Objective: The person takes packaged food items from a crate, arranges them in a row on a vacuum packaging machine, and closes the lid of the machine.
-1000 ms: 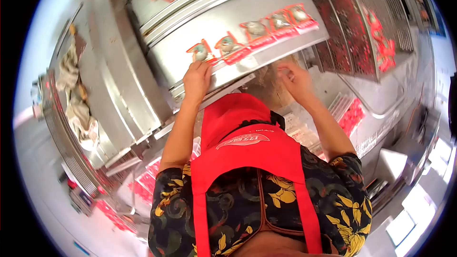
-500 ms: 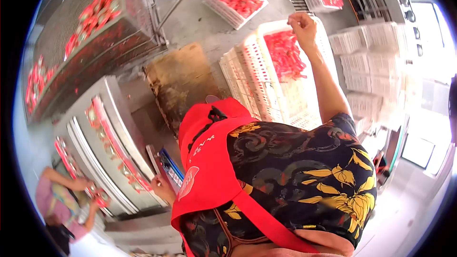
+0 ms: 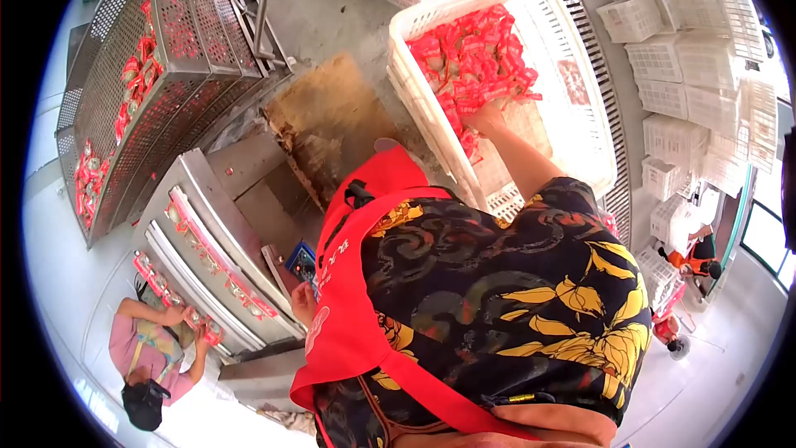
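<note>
Right hand (image 3: pixel 487 117) reaches among red packets (image 3: pixel 477 54) inside the white plastic crate (image 3: pixel 579 137), seemingly gathering; lifting needs gripping. Left hand (image 3: pixel 304 302) is outside it. I can't tell either's grasp.

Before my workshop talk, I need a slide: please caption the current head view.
Right hand among red packets in a white crate; left hand, partly hidden, near a metal counter.

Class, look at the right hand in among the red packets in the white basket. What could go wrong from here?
1. The red packets lie heaped and overlapping around the right hand, so pulling one could drag or tear its neighbours.
2. The heap lies against the wall of the white basket; a careless lift might tip some over the rim.
3. The left hand is near the steel table and might nudge its near row of packets.
</note>
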Tool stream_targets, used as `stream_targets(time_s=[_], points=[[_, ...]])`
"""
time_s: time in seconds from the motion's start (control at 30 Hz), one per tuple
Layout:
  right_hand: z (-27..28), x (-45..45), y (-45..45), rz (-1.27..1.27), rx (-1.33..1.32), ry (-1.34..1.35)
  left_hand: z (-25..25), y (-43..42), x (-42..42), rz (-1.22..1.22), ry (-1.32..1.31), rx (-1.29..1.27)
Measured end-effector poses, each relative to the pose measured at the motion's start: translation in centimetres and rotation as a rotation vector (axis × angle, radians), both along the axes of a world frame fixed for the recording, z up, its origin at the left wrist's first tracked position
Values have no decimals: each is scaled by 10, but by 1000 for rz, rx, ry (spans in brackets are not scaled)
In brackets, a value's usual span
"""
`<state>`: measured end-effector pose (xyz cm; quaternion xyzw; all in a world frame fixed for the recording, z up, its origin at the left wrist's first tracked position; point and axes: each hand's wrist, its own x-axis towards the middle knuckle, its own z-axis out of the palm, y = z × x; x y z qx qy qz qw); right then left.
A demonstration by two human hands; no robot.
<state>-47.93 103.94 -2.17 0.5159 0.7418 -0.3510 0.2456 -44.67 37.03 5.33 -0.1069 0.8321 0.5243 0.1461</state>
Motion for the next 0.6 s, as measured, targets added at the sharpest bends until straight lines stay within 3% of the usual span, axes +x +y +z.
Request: stream_targets(time_s=[0.03, 0.1, 0.17, 0.23, 0.27, 0.33, 0.43, 0.5, 0.57, 0.6], points=[[-15, 10, -7, -3, -17, -8, 2, -1, 4, 1, -18, 1], [-46, 28, -12, -241, -127, 173, 5, 3, 6, 22, -74, -2], [-51, 34, -18, -280, -66, 265, 4, 8, 4, 43, -133, -9], [-83, 57, -27, -465, -84, 137, 3, 9, 2, 52, -175, -15], [-86, 65, -34, -467, -81, 135, 2, 9, 2, 55, -193, -17], [-86, 81, -49, 39, 227, 150, -1, 12, -1, 60, -227, -11], [-92, 89, -37, 24, 137, 235, -2, 15, -5, 70, -243, 4], [-57, 81, -20, 77, 171, 123, 5, 17, -8, 89, -244, 28], [-63, 87, -7, -173, 24, 146, -3, -2, -3, 100, -251, 58], [-56, 85, -6, -167, 39, 146, -13, -14, 2, 116, -259, 118]])
